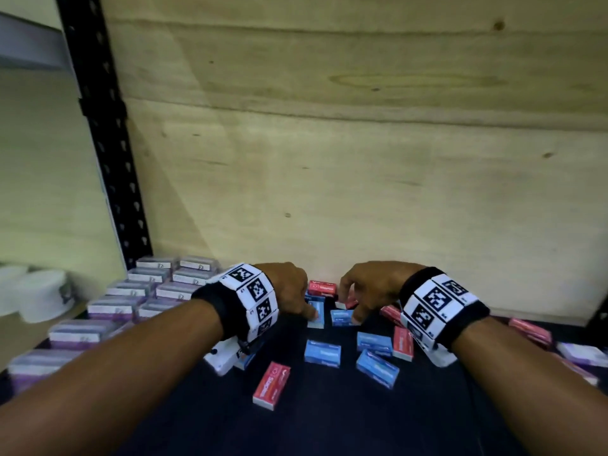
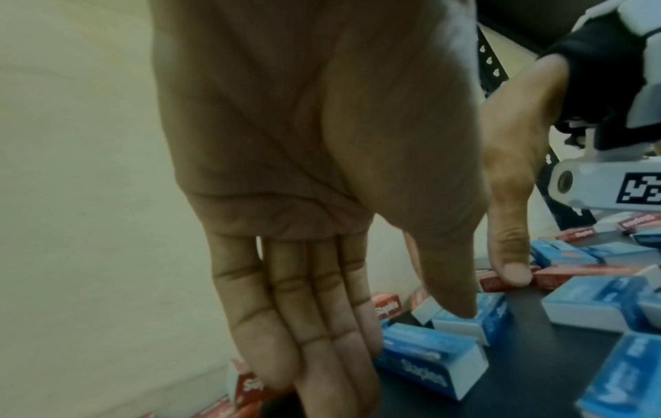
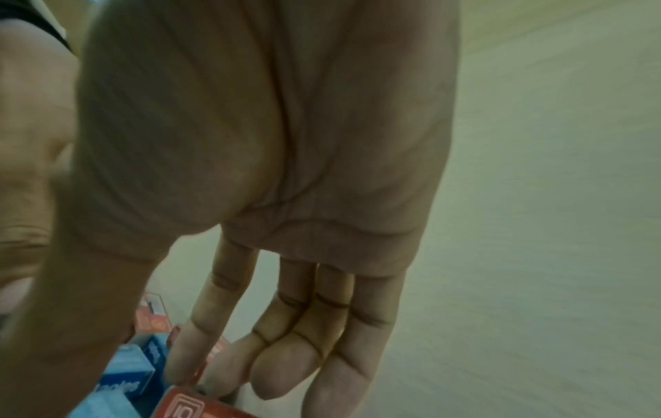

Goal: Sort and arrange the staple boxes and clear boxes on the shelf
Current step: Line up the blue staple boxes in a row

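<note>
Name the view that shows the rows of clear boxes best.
The head view. The clear boxes stand there in two neat rows along the shelf's left side, beside the left forearm. The left wrist view shows only red and blue staple boxes past the hand; the right wrist view shows no clear boxes.

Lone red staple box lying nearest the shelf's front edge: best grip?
Pinch the red staple box across its two long sides, coming straight down from above. It lies flat, skewed on the dark shelf, apart from the blue boxes, so both long edges look free; the thin profile probably rules out a side approach.
</note>
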### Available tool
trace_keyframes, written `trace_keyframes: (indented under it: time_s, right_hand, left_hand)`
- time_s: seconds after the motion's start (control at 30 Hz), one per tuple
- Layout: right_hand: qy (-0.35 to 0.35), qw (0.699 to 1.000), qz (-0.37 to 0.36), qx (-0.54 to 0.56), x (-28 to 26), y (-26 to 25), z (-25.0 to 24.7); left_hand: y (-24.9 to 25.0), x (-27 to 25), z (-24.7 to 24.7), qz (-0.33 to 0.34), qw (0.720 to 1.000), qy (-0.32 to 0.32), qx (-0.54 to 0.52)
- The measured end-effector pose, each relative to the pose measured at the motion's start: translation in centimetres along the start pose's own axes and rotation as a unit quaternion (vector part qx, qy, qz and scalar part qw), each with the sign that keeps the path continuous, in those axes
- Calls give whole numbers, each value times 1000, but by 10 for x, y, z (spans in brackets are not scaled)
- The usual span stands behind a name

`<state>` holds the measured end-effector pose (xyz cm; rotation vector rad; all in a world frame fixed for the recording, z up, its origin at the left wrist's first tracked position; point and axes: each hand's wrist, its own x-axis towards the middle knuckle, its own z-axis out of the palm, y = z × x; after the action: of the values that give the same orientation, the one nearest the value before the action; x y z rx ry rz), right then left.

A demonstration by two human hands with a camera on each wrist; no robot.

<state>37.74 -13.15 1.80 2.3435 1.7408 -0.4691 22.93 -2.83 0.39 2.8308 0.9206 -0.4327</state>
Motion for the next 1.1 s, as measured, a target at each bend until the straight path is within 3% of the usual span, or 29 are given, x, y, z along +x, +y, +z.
trace_keyframes:
  time_s: [0.2, 0.6, 0.87, 1.1]
  right_hand:
    - [-19, 1000, -22, -3, 12, 0, 6]
    - [-30, 999, -33, 22, 14, -3, 13]
    - [-8, 995, -41, 88, -20, -1, 1]
    - [-10, 996, 37, 77, -78, 30, 9]
  left_hand:
    - [17, 15, 2, -24, 998, -47, 26]
    - [7, 17, 1, -8, 998, -51, 45]
    - [-12, -17, -14, 18, 1000, -19, 2]
    - [24, -50, -9, 79, 997, -23, -6]
